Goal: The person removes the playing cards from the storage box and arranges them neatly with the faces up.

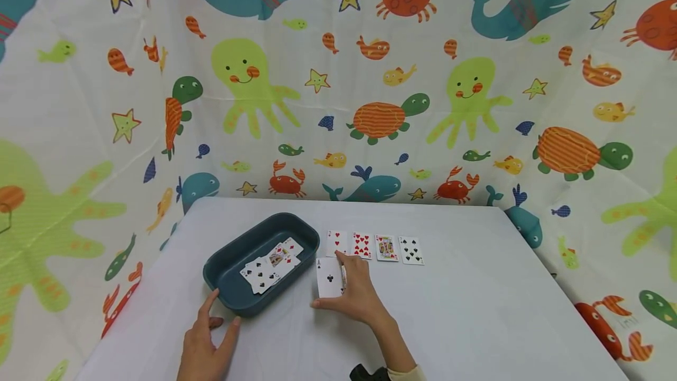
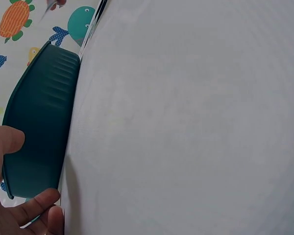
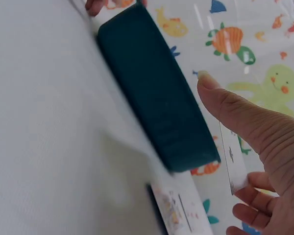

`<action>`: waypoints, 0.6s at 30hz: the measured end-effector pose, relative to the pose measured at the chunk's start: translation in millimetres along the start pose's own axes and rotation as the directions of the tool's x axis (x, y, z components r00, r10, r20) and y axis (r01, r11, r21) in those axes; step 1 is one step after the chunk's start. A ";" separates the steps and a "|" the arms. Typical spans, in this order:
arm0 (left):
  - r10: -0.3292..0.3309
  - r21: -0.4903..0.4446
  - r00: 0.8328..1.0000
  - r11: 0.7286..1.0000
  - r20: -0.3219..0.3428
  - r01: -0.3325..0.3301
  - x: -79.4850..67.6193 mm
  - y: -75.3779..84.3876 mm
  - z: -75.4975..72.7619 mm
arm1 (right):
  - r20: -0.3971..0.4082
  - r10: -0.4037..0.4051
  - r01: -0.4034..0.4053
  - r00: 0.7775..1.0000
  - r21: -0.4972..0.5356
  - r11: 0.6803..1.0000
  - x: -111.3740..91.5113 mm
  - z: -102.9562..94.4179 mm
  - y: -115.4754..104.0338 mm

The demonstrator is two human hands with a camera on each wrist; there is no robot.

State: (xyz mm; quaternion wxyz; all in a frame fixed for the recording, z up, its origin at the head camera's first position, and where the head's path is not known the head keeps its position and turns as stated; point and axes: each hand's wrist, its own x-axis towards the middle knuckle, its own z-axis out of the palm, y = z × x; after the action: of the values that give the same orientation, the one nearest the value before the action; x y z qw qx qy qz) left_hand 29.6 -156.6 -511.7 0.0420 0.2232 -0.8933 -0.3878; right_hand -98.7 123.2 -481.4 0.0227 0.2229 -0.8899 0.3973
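Note:
In the head view my right hand point(image 1: 357, 290) holds an ace of clubs point(image 1: 329, 278) between thumb and fingers, its face toward me. Another card's edge shows beside it, under the fingers. The right wrist view catches a card point(image 3: 233, 159) edge-on at the fingertips point(image 3: 252, 196). To the left is a dark teal oblong tub point(image 1: 214, 269) with several loose face-up cards point(image 1: 259, 275) inside. My left hand point(image 1: 206, 343) is at its near end, thumb and fingers spread apart. The left wrist view has that thumb point(image 2: 12, 139) against the tub's outer side, with other fingers low at its base.
Behind the right hand, several face-up cards run in a row: a low heart point(image 1: 337, 241), a higher heart point(image 1: 362, 246), a king point(image 1: 386, 248) and a black-suit card point(image 1: 411, 250). A white cloth covers the table point(image 1: 476, 310). A sea-animal curtain point(image 1: 328, 63) hangs behind.

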 end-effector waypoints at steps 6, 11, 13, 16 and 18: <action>-0.015 -0.006 1.000 1.000 0.008 0.015 0.3 1.6 -1.1 | -0.030 0.000 -0.002 1.000 -0.059 0.998 -2.3 -5.6 14.9; -0.027 -0.006 1.000 1.000 0.014 0.027 0.5 2.5 -1.3 | -0.040 0.006 -0.011 0.999 -0.110 0.994 -2.5 -10.9 27.5; -0.028 -0.005 1.000 1.000 0.013 0.028 0.5 2.6 -1.0 | -0.045 0.008 -0.013 0.999 -0.124 0.992 -2.0 -12.8 32.7; -0.027 -0.004 1.000 1.000 0.012 0.027 0.6 2.6 -0.5 | -0.047 0.027 -0.033 0.999 -0.136 0.990 -0.7 -14.9 40.7; -0.025 -0.005 1.000 1.000 0.014 0.025 0.5 2.7 -0.3 | -0.048 0.044 -0.050 0.998 -0.149 0.988 0.1 -15.8 45.4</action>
State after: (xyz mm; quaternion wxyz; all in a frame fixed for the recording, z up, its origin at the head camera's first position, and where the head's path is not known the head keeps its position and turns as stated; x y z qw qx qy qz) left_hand 28.2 -155.5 -509.6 0.0315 0.2314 -0.8898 -0.3920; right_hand -119.8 161.1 -502.2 0.0498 0.1906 -0.9216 0.3344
